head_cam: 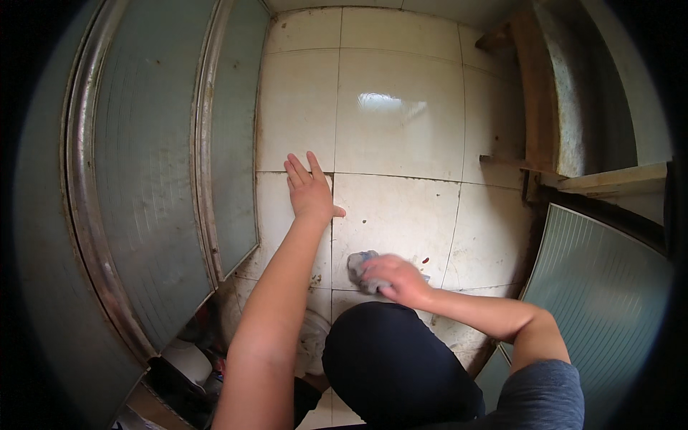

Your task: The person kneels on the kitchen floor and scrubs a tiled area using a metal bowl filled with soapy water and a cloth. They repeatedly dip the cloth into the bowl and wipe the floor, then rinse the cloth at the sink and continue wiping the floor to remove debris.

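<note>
My right hand [396, 277] is closed around a crumpled grey cloth [361, 269] pressed to the tiled floor [398, 199], just in front of my knee. The hand is slightly blurred. Flat on the tiles, my left hand [312, 196] rests with its fingers spread and nothing in it, across a joint between tiles. A small dark red scrap [425, 260] lies right of the cloth, and a dark speck [364, 221] sits above it. Brown grime marks the tile joints.
Glass-panelled cabinet doors [150, 134] line the left side. A white tub-like thing [313, 341] is partly hidden by my left arm. At the right stand a wooden frame [537, 102] and a ribbed glass panel [596, 290]. Assorted items fill the lower cabinet at left.
</note>
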Motion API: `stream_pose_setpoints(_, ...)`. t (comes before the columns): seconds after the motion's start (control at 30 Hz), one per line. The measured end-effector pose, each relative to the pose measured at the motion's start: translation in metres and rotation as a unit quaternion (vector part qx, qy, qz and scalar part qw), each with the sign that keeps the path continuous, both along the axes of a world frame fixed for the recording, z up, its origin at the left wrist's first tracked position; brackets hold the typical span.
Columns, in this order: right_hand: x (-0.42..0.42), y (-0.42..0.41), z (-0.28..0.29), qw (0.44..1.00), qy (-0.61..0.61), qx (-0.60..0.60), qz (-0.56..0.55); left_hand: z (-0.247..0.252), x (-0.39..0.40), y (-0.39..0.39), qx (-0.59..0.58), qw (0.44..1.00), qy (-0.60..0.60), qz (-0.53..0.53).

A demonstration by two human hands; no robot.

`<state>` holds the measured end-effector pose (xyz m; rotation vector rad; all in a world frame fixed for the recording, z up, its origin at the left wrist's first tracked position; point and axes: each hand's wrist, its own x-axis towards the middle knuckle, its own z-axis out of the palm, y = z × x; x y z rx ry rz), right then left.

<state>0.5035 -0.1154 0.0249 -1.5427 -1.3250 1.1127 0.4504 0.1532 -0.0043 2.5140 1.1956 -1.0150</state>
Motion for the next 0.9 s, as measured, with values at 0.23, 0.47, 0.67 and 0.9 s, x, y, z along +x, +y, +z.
stream_pose_setpoints(0.23,0.11,0.041,0.022,0.932,-0.12,-0.051,-0.339,0.004,0.003,0.007,0.001,0.999,0.031,0.036)
stream_pose_setpoints(0.47,0.119,0.07,-0.073,0.75,-0.493,-0.164,-0.41,0.0,0.01,0.003,-0.01,1.0,0.009,0.025)
stream_pose_setpoints(0.67,0.18,0.182,-0.104,0.719,-0.523,-0.069,-0.453,0.004,0.006,0.009,-0.014,0.999,0.012,0.031)
stream_pose_setpoints(0.9,0.206,0.366,-0.116,0.711,-0.551,-0.051,-0.434,0.0,0.002,0.007,-0.024,0.999,-0.016,0.03)
